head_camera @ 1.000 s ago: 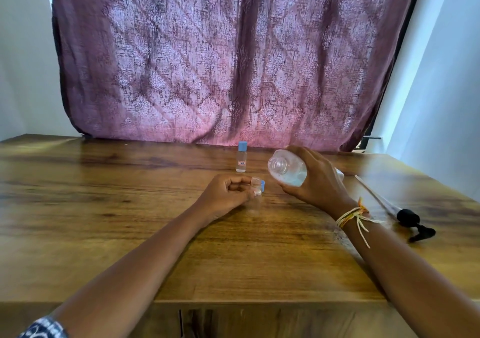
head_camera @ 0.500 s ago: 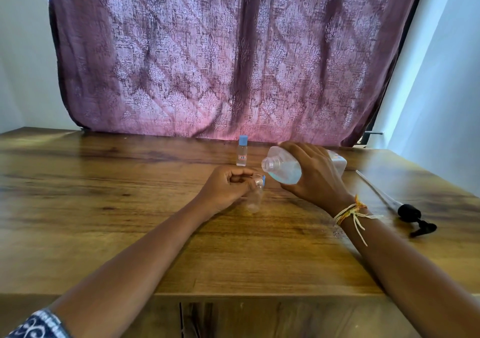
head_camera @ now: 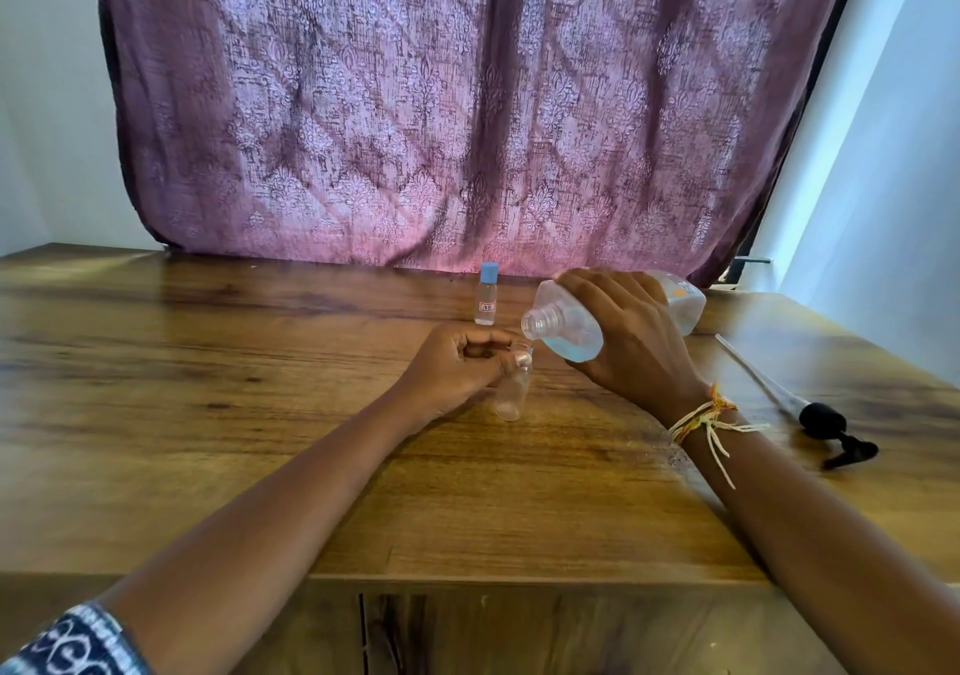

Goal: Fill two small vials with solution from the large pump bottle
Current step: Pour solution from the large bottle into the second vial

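nearest, the left hand [head_camera: 457, 362] pinches an open vial [head_camera: 511, 388] by its neck, likely steadying it for pouring; its mouth is partly hidden. beyond, the right hand [head_camera: 631, 342] grasps the tilted pump bottle [head_camera: 566, 329], spout just above. a capped vial [head_camera: 486, 300] stands farther back on the tabletop [head_camera: 260, 414].
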{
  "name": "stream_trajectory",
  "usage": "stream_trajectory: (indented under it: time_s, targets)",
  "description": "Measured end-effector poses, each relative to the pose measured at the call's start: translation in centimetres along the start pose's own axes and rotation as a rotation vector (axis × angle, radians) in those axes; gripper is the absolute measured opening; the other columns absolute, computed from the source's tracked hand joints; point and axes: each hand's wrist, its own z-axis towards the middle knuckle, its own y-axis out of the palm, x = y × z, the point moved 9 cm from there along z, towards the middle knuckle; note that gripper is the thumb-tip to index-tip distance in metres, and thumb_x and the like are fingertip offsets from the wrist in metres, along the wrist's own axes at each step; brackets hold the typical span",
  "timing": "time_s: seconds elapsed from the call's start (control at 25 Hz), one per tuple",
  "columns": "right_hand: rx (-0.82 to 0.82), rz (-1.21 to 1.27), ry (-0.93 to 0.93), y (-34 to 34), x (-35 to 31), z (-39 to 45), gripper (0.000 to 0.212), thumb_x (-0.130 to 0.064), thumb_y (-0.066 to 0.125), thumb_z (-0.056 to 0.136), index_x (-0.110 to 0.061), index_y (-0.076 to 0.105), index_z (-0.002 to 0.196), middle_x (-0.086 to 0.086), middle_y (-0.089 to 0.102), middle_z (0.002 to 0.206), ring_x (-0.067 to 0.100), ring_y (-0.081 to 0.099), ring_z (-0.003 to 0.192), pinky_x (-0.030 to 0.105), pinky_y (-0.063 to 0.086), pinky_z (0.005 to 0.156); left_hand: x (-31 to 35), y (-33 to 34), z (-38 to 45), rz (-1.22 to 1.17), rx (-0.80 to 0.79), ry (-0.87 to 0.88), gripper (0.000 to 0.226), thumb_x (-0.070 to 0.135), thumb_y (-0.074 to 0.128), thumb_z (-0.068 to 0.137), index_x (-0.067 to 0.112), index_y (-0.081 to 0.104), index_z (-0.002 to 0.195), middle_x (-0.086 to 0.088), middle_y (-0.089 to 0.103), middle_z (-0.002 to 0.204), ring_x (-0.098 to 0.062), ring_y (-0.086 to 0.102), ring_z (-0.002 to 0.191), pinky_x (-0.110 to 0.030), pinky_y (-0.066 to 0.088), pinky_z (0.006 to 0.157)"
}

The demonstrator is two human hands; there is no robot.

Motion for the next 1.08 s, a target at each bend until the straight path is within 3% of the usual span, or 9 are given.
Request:
stream_trajectory:
  time_s: [0.48, 1.08]
  targets:
    - [0.061, -0.046, -0.045, -0.3, -0.4, 0.0, 0.043, -0.040, 0.064, 0.087, -0.014, 0.063, 0.121, 0.002, 0.067, 0.123, 0.026, 0.062, 0.113, 0.048, 0.044, 0.089, 0.1, 0.2, 0.1, -0.013, -0.012, -0.009, 0.020, 0.005, 0.072, 0.082, 0.009, 0.072, 0.102, 0.000, 0.074, 0.092, 0.002, 0.069, 0.082, -0.011, 0.051, 0.070]
    - [0.060, -0.073, -0.054, -0.2, -0.4, 0.0, 0.048, -0.044, 0.064, 0.087, -0.016, 0.060, 0.125, 0.002, 0.065, 0.126, 0.026, 0.059, 0.117, 0.047, 0.042, 0.093, -0.8, 0.2, 0.1, -0.063, -0.015, -0.052, 0.016, 0.011, 0.074, 0.081, 0.026, 0.077, 0.087, 0.010, 0.077, 0.085, -0.004, 0.071, 0.083, -0.019, 0.057, 0.071]
